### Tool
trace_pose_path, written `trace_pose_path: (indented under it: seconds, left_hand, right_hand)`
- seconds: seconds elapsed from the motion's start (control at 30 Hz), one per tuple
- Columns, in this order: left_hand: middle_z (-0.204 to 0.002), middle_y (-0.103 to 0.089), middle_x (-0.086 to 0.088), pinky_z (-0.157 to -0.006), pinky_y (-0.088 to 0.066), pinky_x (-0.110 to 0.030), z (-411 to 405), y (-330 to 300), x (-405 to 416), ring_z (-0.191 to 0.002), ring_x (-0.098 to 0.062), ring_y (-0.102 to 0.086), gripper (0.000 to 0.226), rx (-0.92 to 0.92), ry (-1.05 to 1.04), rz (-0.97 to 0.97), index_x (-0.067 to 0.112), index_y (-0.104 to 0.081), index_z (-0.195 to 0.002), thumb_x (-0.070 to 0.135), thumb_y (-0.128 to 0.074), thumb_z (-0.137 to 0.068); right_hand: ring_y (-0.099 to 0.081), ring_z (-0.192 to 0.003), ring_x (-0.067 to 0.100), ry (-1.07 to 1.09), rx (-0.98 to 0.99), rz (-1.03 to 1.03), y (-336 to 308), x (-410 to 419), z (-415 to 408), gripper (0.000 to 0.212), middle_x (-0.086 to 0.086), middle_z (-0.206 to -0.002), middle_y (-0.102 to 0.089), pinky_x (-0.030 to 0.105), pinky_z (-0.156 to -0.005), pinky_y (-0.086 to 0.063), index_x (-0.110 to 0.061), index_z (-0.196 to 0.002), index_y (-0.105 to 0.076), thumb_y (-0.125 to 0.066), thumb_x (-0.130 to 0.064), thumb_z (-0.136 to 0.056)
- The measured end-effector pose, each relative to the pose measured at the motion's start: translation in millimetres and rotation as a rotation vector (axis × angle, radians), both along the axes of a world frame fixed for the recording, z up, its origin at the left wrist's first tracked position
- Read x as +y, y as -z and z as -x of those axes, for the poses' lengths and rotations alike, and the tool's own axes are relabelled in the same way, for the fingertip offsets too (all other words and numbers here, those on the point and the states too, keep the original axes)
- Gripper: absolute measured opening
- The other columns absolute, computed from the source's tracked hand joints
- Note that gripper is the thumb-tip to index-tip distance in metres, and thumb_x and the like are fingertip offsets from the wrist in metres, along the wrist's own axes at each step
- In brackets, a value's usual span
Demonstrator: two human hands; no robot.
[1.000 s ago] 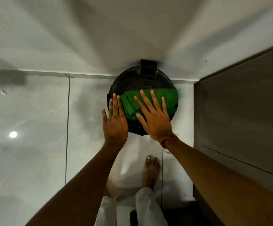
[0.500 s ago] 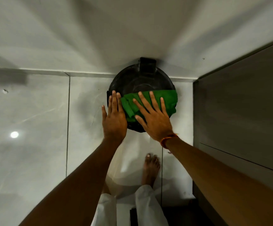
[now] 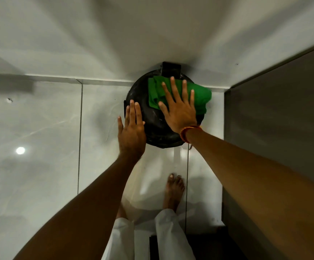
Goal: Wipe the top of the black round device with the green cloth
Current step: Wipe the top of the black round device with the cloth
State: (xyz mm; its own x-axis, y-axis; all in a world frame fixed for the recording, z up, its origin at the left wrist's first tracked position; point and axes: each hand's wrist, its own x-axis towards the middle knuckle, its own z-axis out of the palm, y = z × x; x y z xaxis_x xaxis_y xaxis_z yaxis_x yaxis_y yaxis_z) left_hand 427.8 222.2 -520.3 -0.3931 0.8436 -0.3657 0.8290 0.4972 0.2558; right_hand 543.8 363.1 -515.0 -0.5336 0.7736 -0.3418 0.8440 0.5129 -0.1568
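Black round device point(image 3: 153, 126) on the pale tiled floor point(image 3: 45, 128), pushed back against the white wall point(image 3: 115, 34), with a dark cabinet side point(image 3: 276, 128) just to its right. Small black block point(image 3: 171, 69) standing at the device's far edge, touching the wall. Green cloth point(image 3: 201, 94) spread, rumpled, over the far right part of the device's top, its right end hanging slightly past the rim. Right hand point(image 3: 178, 109) flat and open on the cloth, fingers point(image 3: 175, 87) splayed toward the wall, palm pressing the fabric down rather than gripping it; heel of the hand resting over bare black surface nearer the body. Red-orange thread band point(image 3: 189, 131) around the right wrist. Left hand point(image 3: 131, 132) also open, fingers together and straight, laid against the device's left rim, fingertips on the black edge, holding nothing. Near portion of the device's top uncovered, with faint pale marks. One bare foot point(image 3: 174, 190) on the floor below the device, white trouser legs point(image 3: 171, 235) beneath it. Round light reflection point(image 3: 20, 150) on the floor tile at left.
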Motion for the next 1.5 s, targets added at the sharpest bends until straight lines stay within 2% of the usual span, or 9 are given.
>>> trace_pose_path:
  seconds: [0.23, 0.4, 0.53, 0.67, 0.9, 1.0, 1.23, 1.4, 1.5]
  left_hand:
    - [-0.170, 0.008, -0.015, -0.126, -0.013, -0.056, 1.0, 1.0, 2.0, -0.157, -0.030, 0.001, 0.087, -0.051, 0.001, 0.049, 0.006, 0.007, -0.159, 0.035, -0.049, -0.100]
    - [-0.170, 0.005, -0.011, -0.125, -0.017, -0.056, 1.1, 3.5, 2.9, -0.158, -0.028, 0.000, 0.064, -0.067, -0.039, 0.005, 0.008, 0.004, -0.160, 0.028, -0.027, -0.108]
    - [-0.170, 0.004, -0.011, -0.126, -0.017, -0.056, -0.2, 6.4, 3.1, -0.158, -0.029, 0.000, 0.063, -0.083, -0.058, -0.024, 0.009, 0.003, -0.160, 0.029, -0.026, -0.108]
    - [-0.171, 0.004, -0.011, -0.126, -0.016, -0.056, -1.2, 6.0, 0.4, -0.158, -0.029, 0.001, 0.061, -0.087, -0.043, -0.051, 0.010, 0.003, -0.161, 0.031, -0.023, -0.109]
    - [-0.170, 0.003, -0.013, -0.125, -0.020, -0.056, -3.3, 4.3, 1.7, -0.158, -0.030, -0.002, 0.061, -0.048, -0.036, -0.034, 0.007, 0.003, -0.160, 0.026, -0.026, -0.109]
    - [-0.170, 0.005, -0.014, -0.124, -0.021, -0.057, -1.5, 4.0, 3.7, -0.158, -0.030, -0.001, 0.078, -0.030, -0.006, 0.023, 0.006, 0.003, -0.160, 0.028, -0.047, -0.103]
    - [-0.170, 0.009, -0.012, -0.120, -0.021, -0.066, -3.0, -6.0, 6.6, -0.157, -0.033, -0.001, 0.101, 0.006, 0.015, 0.106, 0.007, 0.008, -0.159, 0.028, -0.066, -0.093]
    - [-0.148, -0.048, -0.020, -0.105, -0.046, -0.054, -16.4, -31.5, 13.4, -0.133, -0.037, -0.050, 0.058, 0.082, -0.049, -0.033, 0.005, -0.036, -0.149, 0.039, -0.040, -0.103]
    - [-0.125, -0.063, -0.016, -0.091, -0.053, -0.045, -29.1, -47.6, 19.1, -0.114, -0.033, -0.061, 0.056, -0.221, -0.285, -0.137, 0.007, -0.052, -0.133, 0.050, -0.033, -0.103]
  right_hand:
    - [-0.007, -0.161, 0.033, -0.283, 0.047, 0.028, 5.9, -68.2, -68.8, 0.062, 0.000, -0.174, -0.011, 0.060, -0.128, -0.013, -0.030, -0.164, -0.016, -0.024, -0.053, -0.107]
    - [0.004, -0.161, 0.033, 0.193, 0.139, 0.121, 12.3, -57.3, -79.9, 0.064, 0.001, -0.175, 0.004, 0.059, -0.128, -0.003, -0.029, -0.165, -0.005, -0.026, -0.049, -0.108]
    - [-0.004, -0.160, 0.037, 0.489, 0.196, 0.166, 11.6, 19.4, -32.8, 0.066, 0.006, -0.174, -0.005, 0.062, -0.128, -0.005, -0.023, -0.165, -0.008, -0.025, -0.051, -0.108]
    - [-0.007, -0.161, 0.035, 0.309, 0.104, 0.181, 8.2, 68.7, 7.0, 0.065, 0.002, -0.174, -0.008, 0.062, -0.127, -0.005, -0.028, -0.165, -0.008, -0.024, -0.051, -0.107]
    - [-0.007, -0.161, 0.034, -0.145, 0.031, -0.029, 6.7, 13.2, -9.1, 0.063, -0.001, -0.174, -0.009, 0.064, -0.126, -0.012, -0.034, -0.164, -0.014, -0.023, -0.054, -0.105]
    - [-0.012, -0.161, 0.033, -0.280, 0.031, -0.049, 13.8, -24.5, -24.1, 0.061, 0.000, -0.173, -0.015, 0.063, -0.125, -0.014, -0.034, -0.163, -0.019, -0.023, -0.054, -0.106]
    - [-0.011, -0.161, 0.031, -0.146, 0.074, -0.032, 17.7, -79.8, -63.1, 0.062, -0.002, -0.174, -0.014, 0.061, -0.127, -0.011, -0.034, -0.164, -0.017, -0.027, -0.052, -0.106]
    - [-0.007, -0.161, 0.033, -0.118, 0.067, 0.000, 9.4, -82.7, -63.0, 0.067, 0.002, -0.174, -0.010, 0.060, -0.127, -0.007, -0.025, -0.165, -0.012, -0.028, -0.049, -0.105]
    - [0.000, -0.162, 0.032, -0.118, 0.076, 0.080, 2.5, -85.8, -68.2, 0.070, 0.000, -0.174, -0.004, 0.061, -0.128, -0.005, -0.023, -0.166, -0.007, -0.034, -0.044, -0.105]
